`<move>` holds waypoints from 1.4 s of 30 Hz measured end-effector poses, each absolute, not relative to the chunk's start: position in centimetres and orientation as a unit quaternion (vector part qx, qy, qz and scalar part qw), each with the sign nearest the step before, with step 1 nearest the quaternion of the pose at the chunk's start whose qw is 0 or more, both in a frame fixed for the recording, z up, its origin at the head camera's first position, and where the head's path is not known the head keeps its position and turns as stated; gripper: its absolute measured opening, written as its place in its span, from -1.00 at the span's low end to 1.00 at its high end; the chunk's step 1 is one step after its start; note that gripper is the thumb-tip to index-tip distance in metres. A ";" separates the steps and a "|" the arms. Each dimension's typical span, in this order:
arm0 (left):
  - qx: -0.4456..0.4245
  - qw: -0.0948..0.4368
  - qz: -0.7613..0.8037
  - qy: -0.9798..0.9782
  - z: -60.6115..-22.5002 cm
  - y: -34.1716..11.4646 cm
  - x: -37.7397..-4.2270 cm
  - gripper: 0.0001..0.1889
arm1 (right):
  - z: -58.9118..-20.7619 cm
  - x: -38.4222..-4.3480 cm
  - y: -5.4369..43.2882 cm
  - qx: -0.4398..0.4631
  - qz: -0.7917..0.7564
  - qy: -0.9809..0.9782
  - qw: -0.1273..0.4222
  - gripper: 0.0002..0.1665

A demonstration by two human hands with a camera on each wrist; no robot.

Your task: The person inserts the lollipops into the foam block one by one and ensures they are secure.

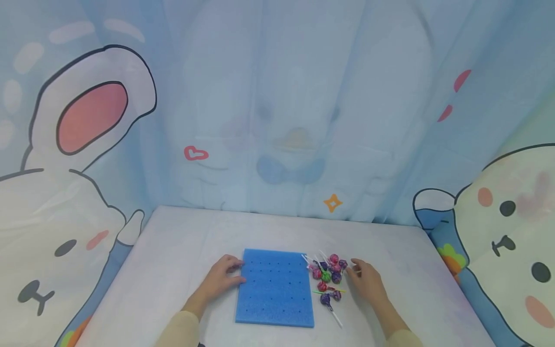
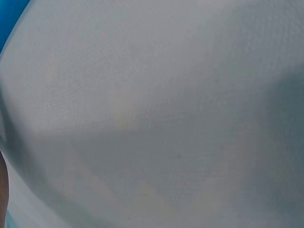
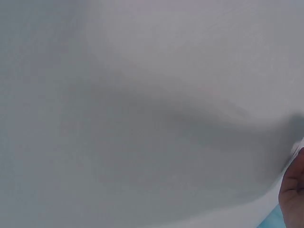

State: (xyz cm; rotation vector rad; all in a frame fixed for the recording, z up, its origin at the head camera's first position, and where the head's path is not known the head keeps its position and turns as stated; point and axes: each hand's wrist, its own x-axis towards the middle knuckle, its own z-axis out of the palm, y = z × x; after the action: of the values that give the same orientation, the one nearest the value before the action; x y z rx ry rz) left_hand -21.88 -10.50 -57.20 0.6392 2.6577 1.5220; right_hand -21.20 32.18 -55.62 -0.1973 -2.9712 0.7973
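A blue foam board [image 1: 275, 289] dotted with small holes lies flat on the table in the head view. My left hand [image 1: 220, 278] is at its left side, with fingertips and thumb at the edge; whether they press on it is hard to tell. Right of the board is a loose pile of wrapped lollipops [image 1: 326, 276] in pink, red, purple and green. One purple lollipop [image 1: 325, 300] lies nearest to me, its white stick pointing down. Beside the pile rests my right hand [image 1: 367, 282], fingers loosely bent, with nothing visibly held. The right wrist view catches only part of that hand [image 3: 293, 190].
A white cloth covers the table [image 1: 182, 241]. Behind it hangs a pale blue curtain [image 1: 295, 86] printed with cartoon animals. The left wrist view shows mostly tablecloth [image 2: 156, 109], with a blue corner of the board [image 2: 9, 16].
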 end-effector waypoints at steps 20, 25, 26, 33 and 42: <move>0.220 0.012 0.459 0.860 -57.3 -10.4 -22.0 -0.55 | -55.6 -22.9 31.2 -0.127 0.290 -0.949 0.001 -0.50; 0.217 0.009 0.462 0.860 -57.4 -10.5 -22.0 -0.56 | -55.4 -23.1 31.1 -0.122 0.285 -0.951 0.000 -0.53; 0.216 0.009 0.462 0.860 -57.4 -10.5 -22.0 -0.56 | -55.4 -23.2 31.1 -0.122 0.285 -0.951 -0.002 -0.53; 0.207 0.017 0.460 0.863 -57.6 -10.6 -22.0 -0.56 | -55.3 -23.4 31.0 -0.139 0.293 -0.946 -0.014 -0.54; 0.202 0.025 0.462 0.863 -57.6 -10.5 -22.0 -0.55 | -53.9 -23.4 31.4 -0.134 0.324 -0.936 0.023 -0.50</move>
State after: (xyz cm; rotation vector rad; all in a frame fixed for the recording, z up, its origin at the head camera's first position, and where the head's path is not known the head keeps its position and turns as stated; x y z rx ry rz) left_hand -21.99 -10.54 -57.55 0.6236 2.6698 1.4278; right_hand -23.40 31.37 -53.95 -0.4160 -2.8991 1.0022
